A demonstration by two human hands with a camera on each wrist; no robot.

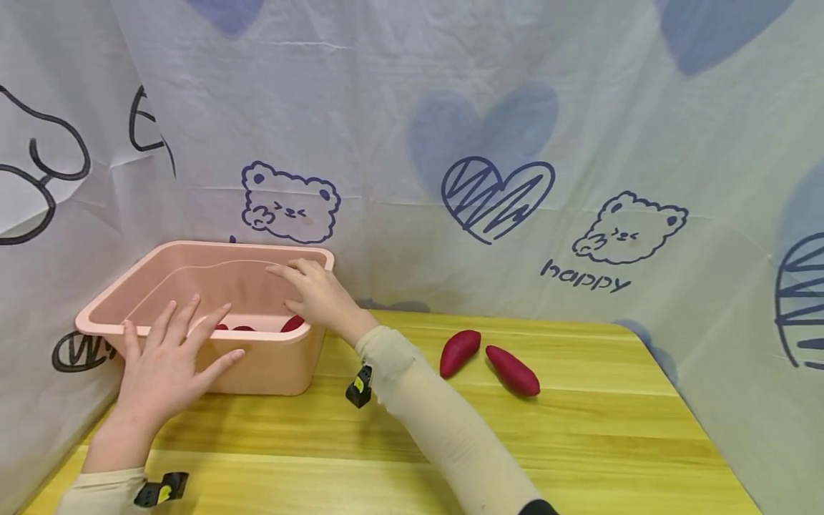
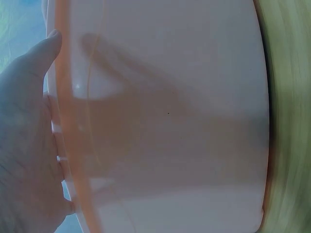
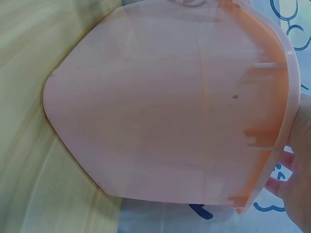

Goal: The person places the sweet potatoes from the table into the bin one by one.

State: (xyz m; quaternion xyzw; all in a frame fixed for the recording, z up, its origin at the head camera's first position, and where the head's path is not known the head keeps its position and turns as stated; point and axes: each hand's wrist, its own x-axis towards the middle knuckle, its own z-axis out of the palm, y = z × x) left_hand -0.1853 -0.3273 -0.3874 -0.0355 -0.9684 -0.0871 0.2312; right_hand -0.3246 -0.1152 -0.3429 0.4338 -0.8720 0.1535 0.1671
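A pink plastic bin [image 1: 251, 365] stands at the left of the table, with several dark red sweet potatoes [image 1: 292, 323] partly showing inside behind its front wall. My left hand [image 1: 169, 361] is at the front rim, fingers spread and pointing into the bin. In the left wrist view its thumb [image 2: 46, 51] lies right at the rim. My right hand [image 1: 322, 297] reaches over the right rim, its fingers loosely bent above the inside and nothing visible in them. From the right wrist, the bin's outer side wall [image 3: 160, 107] fills most of the view.
Two more sweet potatoes, one upright-slanted [image 1: 460, 352] and one leaning the other way [image 1: 513, 370], lie on the yellow wood-grain table [image 1: 599, 415] right of my right forearm. A white cloth [image 1: 386, 164] printed with hearts and bears hangs close behind the table and bin.
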